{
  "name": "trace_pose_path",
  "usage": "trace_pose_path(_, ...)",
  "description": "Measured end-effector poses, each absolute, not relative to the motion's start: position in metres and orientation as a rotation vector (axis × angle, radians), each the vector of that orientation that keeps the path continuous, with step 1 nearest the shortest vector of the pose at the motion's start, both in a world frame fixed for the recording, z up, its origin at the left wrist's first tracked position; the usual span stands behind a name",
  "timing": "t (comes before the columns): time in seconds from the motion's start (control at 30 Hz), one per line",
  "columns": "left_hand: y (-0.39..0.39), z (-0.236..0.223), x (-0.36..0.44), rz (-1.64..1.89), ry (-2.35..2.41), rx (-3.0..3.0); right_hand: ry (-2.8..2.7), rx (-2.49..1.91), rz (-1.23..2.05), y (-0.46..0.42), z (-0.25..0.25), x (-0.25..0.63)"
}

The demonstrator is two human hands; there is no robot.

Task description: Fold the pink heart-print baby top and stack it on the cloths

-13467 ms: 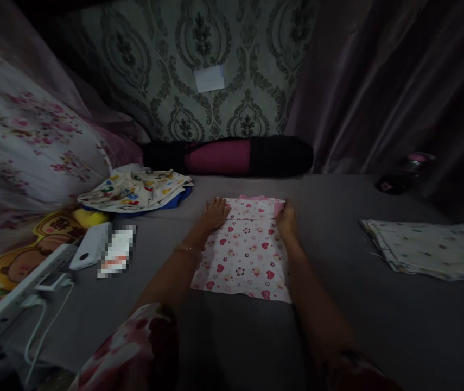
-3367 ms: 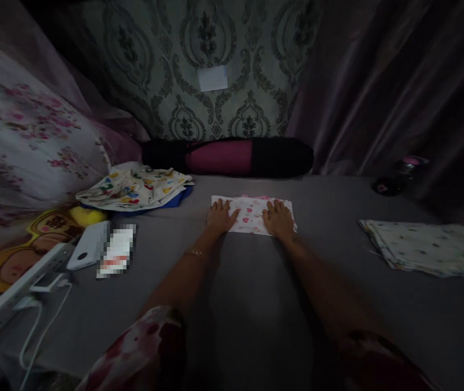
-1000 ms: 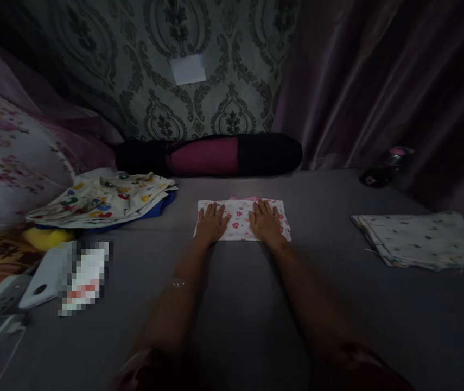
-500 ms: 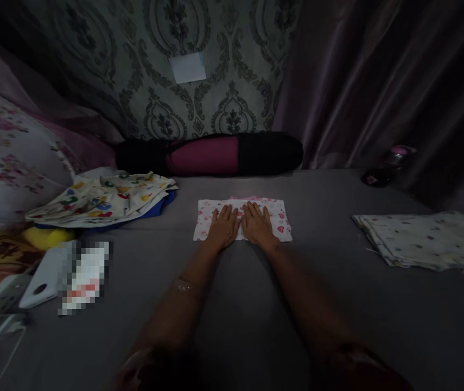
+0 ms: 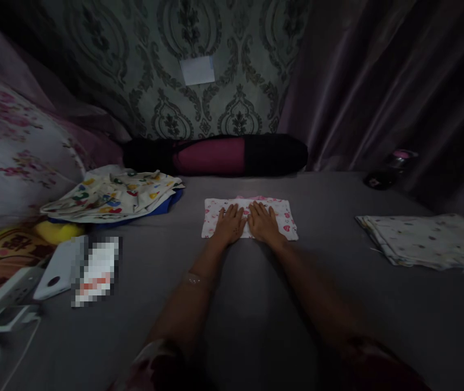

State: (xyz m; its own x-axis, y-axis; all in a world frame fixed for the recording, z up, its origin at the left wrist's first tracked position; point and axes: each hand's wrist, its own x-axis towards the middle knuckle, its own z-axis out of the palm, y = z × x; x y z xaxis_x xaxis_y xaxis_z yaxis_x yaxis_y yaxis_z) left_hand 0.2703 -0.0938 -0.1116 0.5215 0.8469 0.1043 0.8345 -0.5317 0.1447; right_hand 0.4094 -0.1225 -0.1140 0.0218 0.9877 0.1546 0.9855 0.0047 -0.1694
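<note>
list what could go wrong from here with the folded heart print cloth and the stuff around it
The left hand and right hand lie flat near the middle of the heart-print cloth, so sliding them might wrinkle it. A pink part pokes out past its far edge and could catch or shift. The white cable by the power strip runs loose, so a wide sweep leftward might snag it.

Dim light is leaving the corners nearly black. Soft shadows are darkening the near side, and glare is scarcely showing.
</note>
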Motion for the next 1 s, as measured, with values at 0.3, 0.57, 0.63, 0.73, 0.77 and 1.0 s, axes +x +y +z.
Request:
trace_pose_path(0.3,-0.072,-0.11,0.23,0.349,1.773,2.474,-2.072,-2.032,0.009,-0.095,-0.109,0.365)
trace_pose_path(0.57,-0.072,-0.111,0.226,0.372,1.763,2.393,-2.007,-2.038,-0.022,-0.089,-0.121,0.356)
trace_pose_path(0.63,-0.072,-0.108,0.225,0.365,1.755,2.361,-2.011,-2.048,-0.009,-0.09,-0.12,0.356)
trace_pose_path(0.73,-0.072,-0.106,0.223,0.395,1.734,2.309,-2.013,-2.055,-0.012,-0.09,-0.118,0.357)
trace_pose_path(0.77,-0.071,-0.106,0.222,0.422,1.723,2.292,-2.017,-2.057,-0.009,-0.09,-0.117,0.357)
trace_pose_path(1.0,-0.053,-0.118,0.208,0.797,1.642,2.125,-2.021,-2.035,0.075,-0.086,-0.103,0.339)
